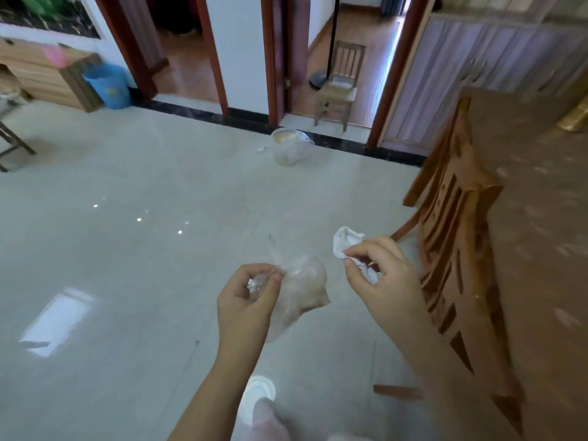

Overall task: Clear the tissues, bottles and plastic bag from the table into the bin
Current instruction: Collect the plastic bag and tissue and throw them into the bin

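Note:
My left hand is closed on a crumpled clear plastic bag, held above the floor in the lower middle of the view. Beside it, my right hand pinches a crumpled white tissue between thumb and fingers. Both hands are apart from each other. Ahead on the floor, near the doorways, stands a pale bin lined with a clear bag; a small white scrap lies on the floor next to it. The table with its brown patterned top is at the right edge.
A wooden chair stands against the table on my right. A blue bucket and a wooden cabinet are at the far left. A small wooden chair sits in a doorway. Glossy tiled floor lies between me and the bin.

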